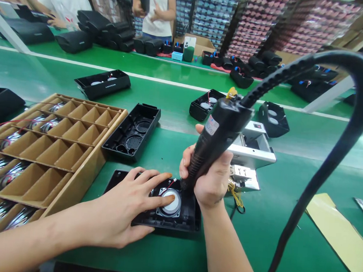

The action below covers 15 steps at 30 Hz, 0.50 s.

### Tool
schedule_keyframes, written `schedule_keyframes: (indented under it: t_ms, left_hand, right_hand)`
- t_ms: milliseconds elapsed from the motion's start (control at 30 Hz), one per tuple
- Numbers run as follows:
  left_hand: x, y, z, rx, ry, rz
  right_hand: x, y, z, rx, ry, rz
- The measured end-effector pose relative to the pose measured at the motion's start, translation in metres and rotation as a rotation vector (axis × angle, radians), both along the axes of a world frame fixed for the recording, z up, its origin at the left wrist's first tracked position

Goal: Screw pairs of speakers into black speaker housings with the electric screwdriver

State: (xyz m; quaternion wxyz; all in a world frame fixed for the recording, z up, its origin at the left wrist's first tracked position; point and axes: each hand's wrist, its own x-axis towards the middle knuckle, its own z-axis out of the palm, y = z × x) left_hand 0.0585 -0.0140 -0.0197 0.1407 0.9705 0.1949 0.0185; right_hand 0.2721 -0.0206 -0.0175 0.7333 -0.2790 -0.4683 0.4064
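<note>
My right hand [211, 175] is wrapped round a black electric screwdriver [210, 142], held tilted, its lower end at the upper right corner of a speaker driver. The tip itself is hidden behind the tool's body. A thick black cable [359, 82] arches from its top to the right. Under it lies a black speaker housing [191, 219] with its inside facing up. My left hand [130, 203] rests over the housing's left part with fingers spread. One fingertip touches the white round speaker driver [175, 202]. Red and black wires run from the driver.
On the left stands a cardboard divider box [85, 179] with several drivers. Behind the housing lies another open housing [135, 128]. A white metal device [255, 153] stands to the right, near yellow paper [339, 234]. Across the belt [165, 97], people stand among more housings.
</note>
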Motion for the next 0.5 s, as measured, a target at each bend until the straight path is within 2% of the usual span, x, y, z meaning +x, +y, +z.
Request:
schedule_keyframes:
  t_ms: [500]
  left_hand:
    - [0.0010,0.0013,0.0003,0.027,-0.020,-0.011]
  right_hand:
    - [-0.0046,0.0004,-0.0096,0.003,-0.056,0.085]
